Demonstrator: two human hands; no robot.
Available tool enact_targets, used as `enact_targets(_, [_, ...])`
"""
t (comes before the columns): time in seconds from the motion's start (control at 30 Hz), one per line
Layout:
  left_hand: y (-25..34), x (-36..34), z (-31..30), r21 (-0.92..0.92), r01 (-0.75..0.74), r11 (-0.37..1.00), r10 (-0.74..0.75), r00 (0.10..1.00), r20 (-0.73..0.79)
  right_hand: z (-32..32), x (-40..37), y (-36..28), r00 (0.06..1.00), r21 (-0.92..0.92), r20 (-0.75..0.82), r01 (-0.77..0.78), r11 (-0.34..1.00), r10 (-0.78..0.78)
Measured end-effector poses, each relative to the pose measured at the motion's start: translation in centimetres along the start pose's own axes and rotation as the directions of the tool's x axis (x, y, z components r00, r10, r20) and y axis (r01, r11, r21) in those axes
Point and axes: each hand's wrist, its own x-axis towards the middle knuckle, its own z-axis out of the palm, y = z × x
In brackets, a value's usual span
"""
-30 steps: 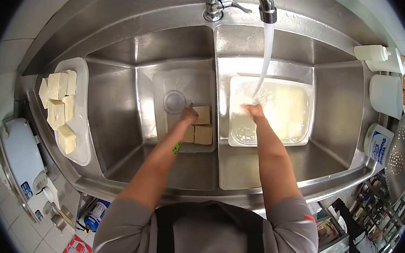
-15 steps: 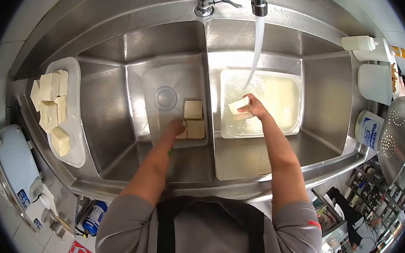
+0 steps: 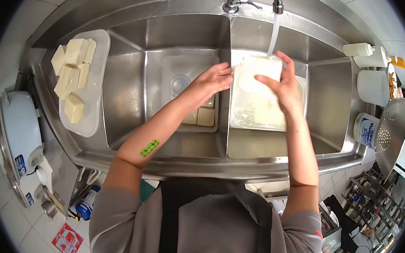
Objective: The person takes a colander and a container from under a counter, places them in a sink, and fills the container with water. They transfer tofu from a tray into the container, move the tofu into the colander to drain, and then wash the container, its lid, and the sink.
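My right hand (image 3: 286, 88) grips a pale white block (image 3: 260, 73), like cheese or tofu, thumb across its face and fingers along its far edge. The block is tilted up by the running water (image 3: 274, 34), its outline washed out by glare. Beneath it, a clear tub (image 3: 301, 106) of cloudy water sits in the right basin. My left hand (image 3: 209, 83) hovers near the divider, fingers stretched toward the block, with nothing visible in it. Below that hand, another clear tub (image 3: 168, 71) in the left basin holds several pale blocks (image 3: 206, 117).
More white blocks (image 3: 77, 52) are piled on a white tray (image 3: 94, 84) at the left rim. The faucet (image 3: 278, 8) hangs over the right basin. White containers (image 3: 372, 87) and a perforated metal strainer (image 3: 387, 134) stand at right. A person (image 3: 359, 248) is in the background.
My left hand has come up out of the left tub toward the divider. My right hand has lifted the block and turned it upright near the stream. The view has shifted.
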Motion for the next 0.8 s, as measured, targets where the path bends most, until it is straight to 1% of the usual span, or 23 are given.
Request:
enact_targets(0.03, [0.5,0.0,0.4,-0.224,0.001,0.975,0.014,0.998,0.069,2.2,0.4,0.2,0.999,0.178,-0.052,0.019,0.984,-0.01])
enact_targets(0.07, [0.9,0.3,0.6,-0.434,0.014,0.901,0.049,0.99,0.133,4.3,0.9,0.5,0.994,0.348,-0.105,0.05,0.936,-0.014])
enact_targets(0.1, [0.8,0.4,0.5,-0.508,0.008,0.862,0.011,0.999,0.036,6.6,1.1,0.8,0.993,0.413,-0.108,0.08,0.907,-0.039])
enact_targets(0.13, [1.4,0.3,0.1,-0.606,-0.064,0.793,0.092,0.996,0.016,8.5,1.5,1.1,0.991,0.476,-0.112,0.113,0.872,-0.067])
enact_targets(0.2, [1.5,0.3,-1.7,-0.61,-0.148,0.778,0.091,0.988,-0.124,10.2,2.1,1.7,0.993,0.235,-0.067,0.109,0.966,-0.096])
enact_targets(0.23, [1.1,0.6,-2.9,-0.567,-0.205,0.798,0.12,0.976,-0.184,10.5,2.2,2.1,0.949,-0.116,-0.149,0.261,0.958,-0.277])
enact_targets(0.27, [0.3,0.8,-4.5,-0.563,-0.206,0.8,0.122,0.976,-0.182,10.2,2.5,2.5,0.948,-0.187,-0.143,0.257,0.948,-0.285])
enact_targets(0.33, [-2.4,1.2,-8.4,-0.464,-0.061,0.884,-0.025,0.984,-0.177,9.0,2.5,2.8,0.952,-0.096,-0.085,0.286,0.953,-0.294])
enact_targets(0.37, [-4.2,1.4,-10.1,-0.467,-0.054,0.883,-0.031,0.985,-0.173,7.8,2.1,2.6,0.953,-0.098,-0.089,0.281,0.955,-0.289])
enact_targets(0.4, [-6.1,1.8,-11.7,-0.356,0.049,0.933,-0.135,0.966,-0.219,6.0,1.5,1.8,0.991,0.011,0.098,0.09,0.996,-0.091])
enact_targets(0.43, [-8.1,2.4,-13.5,-0.245,0.157,0.957,-0.224,0.934,-0.277,4.4,1.1,1.5,0.95,0.08,0.299,-0.119,0.99,0.09])
enact_targets(0.47, [-10.6,3.0,-15.2,-0.249,0.156,0.956,-0.224,0.935,-0.274,3.1,0.4,1.8,0.946,0.035,0.305,-0.125,0.992,0.108])
enact_targets(0.5, [-13.2,3.9,-17.0,-0.026,0.26,0.965,-0.255,0.919,-0.301,1.8,0.0,2.2,0.943,-0.011,0.308,-0.127,0.992,0.124])
enact_targets(0.53, [-16.0,4.9,-18.7,0.194,0.355,0.914,-0.279,0.9,-0.334,0.1,-0.2,2.8,0.937,-0.093,0.308,-0.144,0.985,0.166])
enact_targets(0.57, [-19.0,5.6,-20.4,0.237,0.404,0.884,-0.317,0.888,-0.334,-1.4,-0.3,3.8,0.928,-0.173,0.304,-0.167,0.971,0.214])
enact_targets(0.6, [-22.2,6.4,-22.3,0.281,0.449,0.848,-0.352,0.874,-0.334,-3.0,-0.4,4.9,0.929,-0.177,0.297,-0.173,0.969,0.221])
enact_targets(0.63, [-26.2,7.1,-24.3,0.298,0.456,0.839,-0.338,0.865,-0.371,-4.6,-0.4,6.2,0.917,-0.238,0.26,-0.244,0.94,0.303])
enact_targets(0.67, [-26.0,6.9,-23.5,0.29,0.458,0.84,-0.346,0.865,-0.365,-5.9,-0.3,7.6,0.897,-0.296,0.22,-0.313,0.903,0.383])
enact_targets(0.7, [-24.7,6.2,-22.0,0.37,0.537,0.758,-0.388,0.828,-0.405,-7.2,-0.1,9.1,0.896,-0.302,0.213,-0.32,0.898,0.391])
enact_targets(0.73, [-24.2,6.1,-21.0,0.443,0.605,0.662,-0.422,0.789,-0.447,-8.5,0.1,10.8,0.863,-0.301,0.182,-0.408,0.862,0.472])
enact_targets(0.77, [-24.8,6.3,-21.1,0.464,0.628,0.625,-0.484,0.778,-0.401,-9.6,0.1,12.5,0.821,-0.295,0.15,-0.495,0.817,0.552])
enact_targets(0.8, [-24.9,6.4,-20.6,0.466,0.628,0.623,-0.494,0.778,-0.387,-10.6,0.1,14.2,0.816,-0.294,0.136,-0.508,0.81,0.561])
